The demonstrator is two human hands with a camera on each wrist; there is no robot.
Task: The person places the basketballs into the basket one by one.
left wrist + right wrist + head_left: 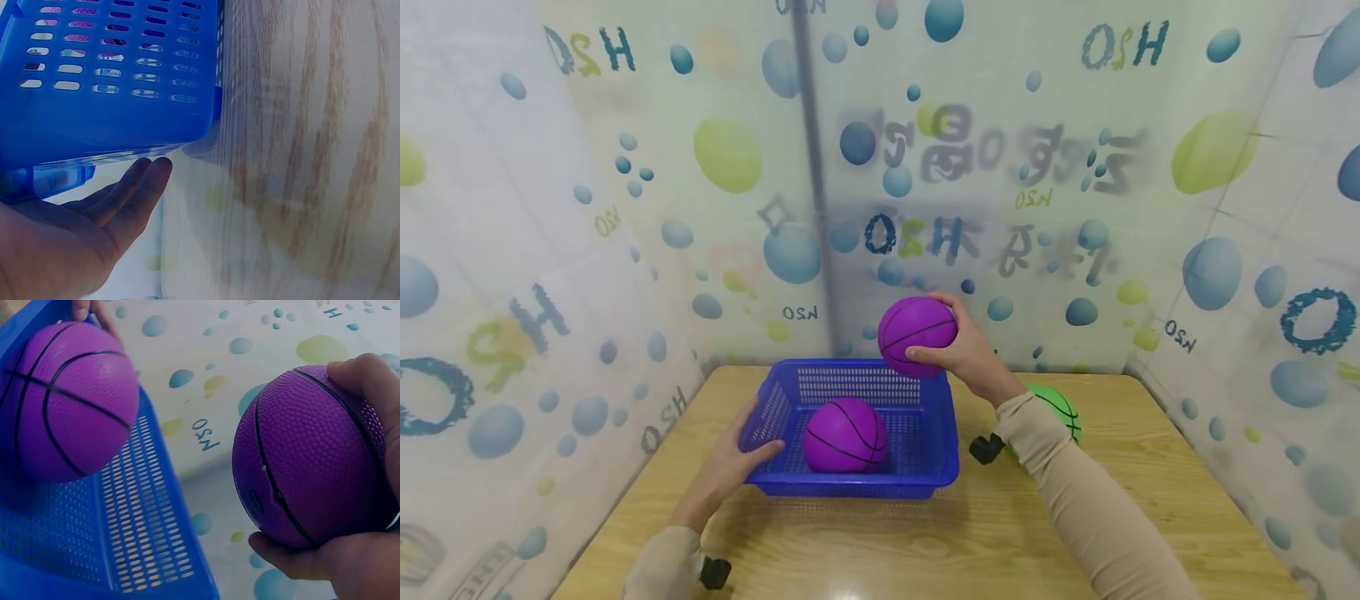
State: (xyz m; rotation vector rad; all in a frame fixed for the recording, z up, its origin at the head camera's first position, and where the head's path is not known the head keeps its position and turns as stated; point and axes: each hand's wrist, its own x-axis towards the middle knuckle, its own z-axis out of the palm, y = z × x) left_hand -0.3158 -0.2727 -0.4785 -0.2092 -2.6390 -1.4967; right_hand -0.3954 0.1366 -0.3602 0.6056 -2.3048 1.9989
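A small purple basketball [917, 333] is held in my right hand [966, 350], above the back right part of a blue plastic basket [857, 481]. In the right wrist view, the thumb and fingers spread around opposite sides of that ball [306, 456]. Another purple basketball [846, 435] lies inside the basket, left of its middle. My left hand [722, 467] holds the basket's left side, thumb over the rim and fingers along the outside. The left wrist view shows those fingers [134, 194] stretched against the slotted wall [112, 119]; the thumb is hidden there.
A green ball [1060, 408] sits on the wooden table [880, 542] right of the basket, partly covered by my right sleeve. Black devices [987, 448] show at the wrists. A curtain printed with bubbles [793, 252] encloses the table's back and sides.
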